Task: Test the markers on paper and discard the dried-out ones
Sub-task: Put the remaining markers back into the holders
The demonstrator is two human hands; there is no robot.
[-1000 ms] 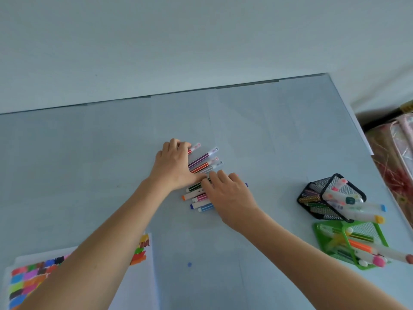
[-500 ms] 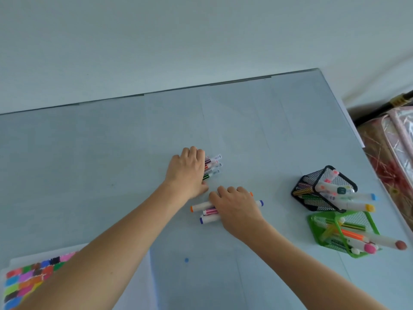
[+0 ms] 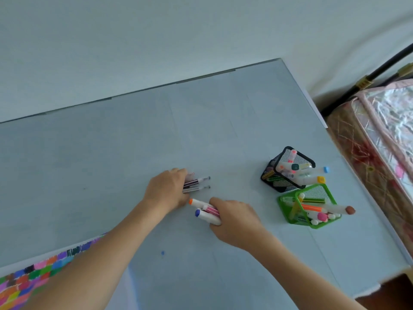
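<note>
My left hand (image 3: 166,191) curls round a bundle of thin markers (image 3: 196,184) mid-table (image 3: 111,164), tips pointing to 3 o'clock. Just at 5 o'clock of it, my right hand (image 3: 234,218) grips three capped markers (image 3: 204,210). Black holder (image 3: 279,182) and green holder (image 3: 288,211) stand toward 3 o'clock; the swatched paper (image 3: 33,276) lies at 8 o'clock.

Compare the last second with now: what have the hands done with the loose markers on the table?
The single spread of markers has been split. The left hand gathered the thin markers into a bunch in its grip; the right hand closed on the thicker markers, which show orange and blue ends. The black mesh holder, the green mesh holder and the colour-swatch paper lie as before.
</note>
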